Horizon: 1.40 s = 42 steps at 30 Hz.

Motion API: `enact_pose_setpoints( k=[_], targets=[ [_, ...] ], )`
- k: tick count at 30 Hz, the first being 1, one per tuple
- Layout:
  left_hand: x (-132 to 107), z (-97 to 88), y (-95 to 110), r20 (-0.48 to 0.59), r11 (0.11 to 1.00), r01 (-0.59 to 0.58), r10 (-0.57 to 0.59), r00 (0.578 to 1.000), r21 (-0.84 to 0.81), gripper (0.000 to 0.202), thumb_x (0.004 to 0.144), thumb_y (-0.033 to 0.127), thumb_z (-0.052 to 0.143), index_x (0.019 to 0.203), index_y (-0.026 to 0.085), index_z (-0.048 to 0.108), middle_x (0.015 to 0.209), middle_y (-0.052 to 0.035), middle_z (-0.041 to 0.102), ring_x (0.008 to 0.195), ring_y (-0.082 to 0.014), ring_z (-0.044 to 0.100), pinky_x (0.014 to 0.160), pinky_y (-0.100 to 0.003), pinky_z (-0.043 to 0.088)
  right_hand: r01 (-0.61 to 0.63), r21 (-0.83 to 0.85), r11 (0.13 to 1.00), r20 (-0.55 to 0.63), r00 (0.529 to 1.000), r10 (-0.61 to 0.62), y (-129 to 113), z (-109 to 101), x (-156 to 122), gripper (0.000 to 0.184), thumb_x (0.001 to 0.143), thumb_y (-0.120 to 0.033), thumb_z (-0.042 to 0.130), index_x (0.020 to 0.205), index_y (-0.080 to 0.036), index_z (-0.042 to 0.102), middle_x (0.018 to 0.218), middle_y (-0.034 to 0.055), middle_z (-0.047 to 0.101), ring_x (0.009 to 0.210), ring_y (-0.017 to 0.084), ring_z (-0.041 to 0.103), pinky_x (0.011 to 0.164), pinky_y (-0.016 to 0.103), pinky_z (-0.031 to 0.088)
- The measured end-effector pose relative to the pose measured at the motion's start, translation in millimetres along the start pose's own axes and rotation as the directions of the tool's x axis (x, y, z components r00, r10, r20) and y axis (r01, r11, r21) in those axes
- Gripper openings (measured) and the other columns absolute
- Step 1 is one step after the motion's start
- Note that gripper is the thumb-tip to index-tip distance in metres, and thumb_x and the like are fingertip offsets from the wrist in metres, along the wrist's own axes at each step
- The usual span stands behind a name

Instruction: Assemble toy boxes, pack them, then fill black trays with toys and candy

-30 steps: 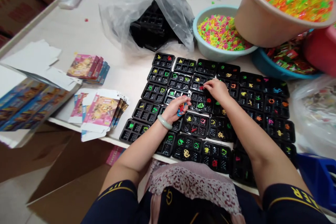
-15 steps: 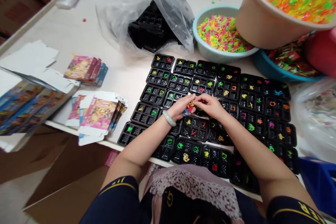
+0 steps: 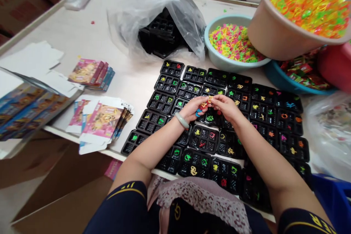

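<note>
My left hand [image 3: 194,109], with a pale bangle at its wrist, is closed around several small plastic figures [image 3: 202,107] in red, blue and yellow. Fingertips of my right hand [image 3: 227,107] pinch a small yellow plastic figure [image 3: 210,99] right beside the left fingers. Both hands hover over rows of black compartment trays [image 3: 203,147], which cover the table's front. Small coloured figures lie in some compartments of these trays, such as a green one [image 3: 210,118] just below the hands. My forearms hide part of the rows.
A clear bag [image 3: 123,25] of stacked black trays stands behind. At right are a light blue basin [image 3: 219,56] of small coloured rings, a beige tub [image 3: 271,25] heaped with bright pieces, and a teal basin [image 3: 290,80] of wrapped packets. Printed boxes [image 3: 102,117] lie left.
Both hands have shifted slightly right in the picture. The yellow figure now shows between the fingertips of both hands. The whole view has tilted a little, lowering the table in the picture.
</note>
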<state>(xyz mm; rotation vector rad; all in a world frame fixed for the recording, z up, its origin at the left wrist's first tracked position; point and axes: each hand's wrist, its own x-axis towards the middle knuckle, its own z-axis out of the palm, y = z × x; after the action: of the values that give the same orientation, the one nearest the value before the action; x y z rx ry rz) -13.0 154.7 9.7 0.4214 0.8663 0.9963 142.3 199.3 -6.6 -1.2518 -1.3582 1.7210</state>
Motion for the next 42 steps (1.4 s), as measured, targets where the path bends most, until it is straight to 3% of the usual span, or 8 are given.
enact_pose_setpoints(
  k=[6, 14, 17, 23, 27, 34, 39, 42],
  targets=[
    [15.1, -2.4, 2.8, -0.051, 0.993, 0.009, -0.015, 0.999, -0.116, 0.011, 0.086, 0.022, 0.059, 0.085, 0.011, 0.06, 0.066, -0.0015, 0.059, 0.042, -0.0032, 0.046, 0.032, -0.012, 0.021, 0.116, 0.031, 0.993, -0.171, 0.979, -0.11, 4.6, 3.5, 14.9, 0.04, 0.062, -0.054, 0.074, 0.08, -0.021, 0.06, 0.07, -0.0018, 0.064, 0.063, 0.013, 0.059, 0.058, 0.026, 0.047],
    [25.7, 0.8, 0.7, -0.113, 0.995, -0.062, 0.053, 0.992, -0.08, 0.008, 0.083, 0.018, 0.06, 0.08, 0.013, 0.054, 0.059, 0.0022, 0.053, 0.038, -0.0033, 0.043, 0.032, -0.012, 0.02, -0.01, 0.162, 0.987, 0.058, 0.998, 0.001, 0.3, -5.3, 10.4, 0.038, 0.06, -0.05, 0.08, 0.083, -0.023, 0.065, 0.075, -0.0024, 0.066, 0.059, 0.01, 0.054, 0.059, 0.025, 0.047],
    [26.1, -1.0, 6.1, -0.111, 0.996, -0.049, 0.039, 0.993, -0.081, 0.009, 0.084, 0.018, 0.06, 0.079, 0.013, 0.054, 0.058, 0.0023, 0.052, 0.038, -0.0025, 0.041, 0.032, -0.012, 0.02, 0.135, 0.003, 0.991, -0.024, 0.991, -0.135, -4.9, -17.5, 27.5, 0.032, 0.066, -0.049, 0.076, 0.084, -0.024, 0.068, 0.079, -0.0002, 0.067, 0.064, 0.013, 0.056, 0.064, 0.03, 0.048],
    [17.3, -13.1, 24.6, -0.081, 0.985, -0.042, 0.029, 0.996, -0.168, 0.008, 0.083, 0.019, 0.058, 0.079, 0.013, 0.054, 0.059, 0.0022, 0.051, 0.042, -0.0046, 0.046, 0.032, -0.011, 0.02, 0.182, -0.802, 0.569, -0.143, 0.866, -0.478, -18.2, -40.6, 95.0, 0.015, 0.083, -0.026, 0.059, 0.085, -0.021, 0.074, 0.09, 0.0065, 0.068, 0.086, 0.023, 0.061, 0.081, 0.037, 0.046],
    [8.6, -26.1, 31.6, -0.13, 0.987, -0.051, 0.031, 0.991, -0.154, 0.008, 0.08, 0.018, 0.059, 0.079, 0.014, 0.052, 0.061, 0.0017, 0.052, 0.042, -0.0052, 0.047, 0.03, -0.012, 0.019, 0.12, -0.918, 0.377, -0.057, 0.903, -0.426, -21.1, -35.0, 103.1, 0.016, 0.083, -0.022, 0.06, 0.09, -0.022, 0.074, 0.094, 0.0077, 0.068, 0.089, 0.024, 0.061, 0.078, 0.036, 0.047],
    [-3.7, -36.7, 39.2, -0.161, 0.992, -0.092, 0.077, 0.984, -0.085, 0.013, 0.079, 0.02, 0.065, 0.081, 0.014, 0.053, 0.063, 0.0029, 0.054, 0.04, -0.0028, 0.043, 0.032, -0.011, 0.021, 0.243, -0.904, 0.351, -0.085, 0.703, -0.706, -80.4, -58.4, 106.3, 0.018, 0.09, -0.029, 0.057, 0.098, -0.021, 0.071, 0.101, 0.0085, 0.068, 0.091, 0.023, 0.062, 0.083, 0.039, 0.049],
    [-11.6, -39.0, 38.6, -0.166, 0.994, -0.112, 0.107, 0.98, -0.019, 0.013, 0.079, 0.022, 0.065, 0.08, 0.014, 0.054, 0.062, 0.0035, 0.054, 0.039, -0.002, 0.04, 0.031, -0.012, 0.019, -0.181, -0.954, 0.238, -0.248, 0.923, -0.294, -127.5, -75.8, 143.3, 0.022, 0.086, -0.029, 0.062, 0.092, -0.011, 0.072, 0.104, 0.0143, 0.068, 0.101, 0.027, 0.061, 0.084, 0.043, 0.045],
    [-17.3, -42.2, 36.3, -0.217, 0.989, -0.109, 0.129, 0.968, 0.103, 0.012, 0.082, 0.021, 0.061, 0.077, 0.014, 0.054, 0.061, 0.0032, 0.054, 0.036, -0.0015, 0.038, 0.031, -0.013, 0.017, -0.219, -0.967, 0.132, -0.24, 0.957, -0.165, -135.2, -71.2, 146.6, 0.027, 0.09, -0.026, 0.056, 0.097, -0.005, 0.071, 0.11, 0.0182, 0.066, 0.106, 0.026, 0.06, 0.082, 0.04, 0.043]
  ],
)
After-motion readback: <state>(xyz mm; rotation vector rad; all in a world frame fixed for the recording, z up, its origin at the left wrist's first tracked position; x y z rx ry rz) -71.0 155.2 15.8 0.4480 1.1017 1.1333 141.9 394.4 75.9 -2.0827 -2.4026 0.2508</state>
